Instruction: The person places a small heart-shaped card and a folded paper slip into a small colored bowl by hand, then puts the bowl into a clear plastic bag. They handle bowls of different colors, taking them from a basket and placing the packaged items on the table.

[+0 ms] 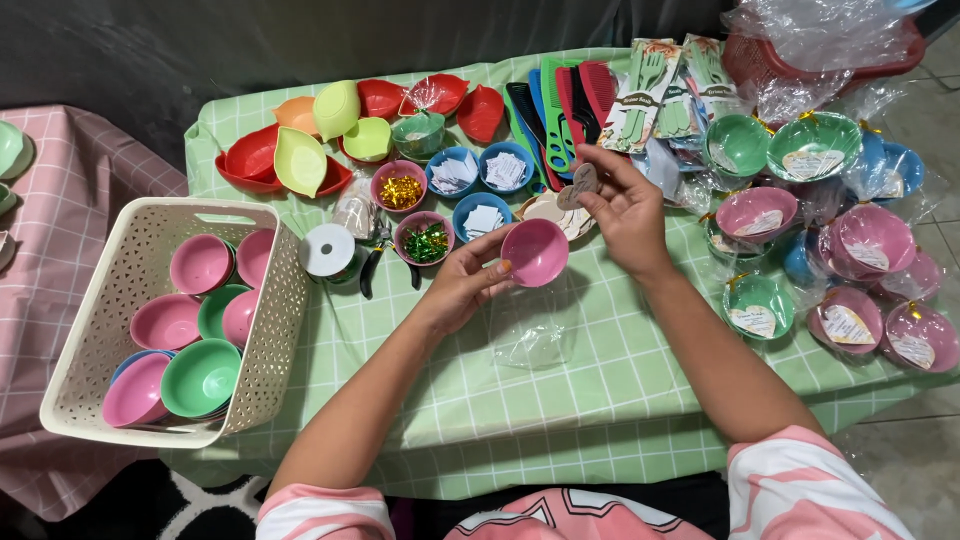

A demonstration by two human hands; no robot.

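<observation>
Head view: pink bowl pinched at left hand fingertips

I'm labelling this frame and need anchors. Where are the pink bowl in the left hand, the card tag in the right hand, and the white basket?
pink bowl (pixel 535 250), head view, on its inner hollow.
card tag (pixel 584 179), head view, on its flat face above the fingers.
white basket (pixel 278 330), head view, on its perforated right wall.
</observation>
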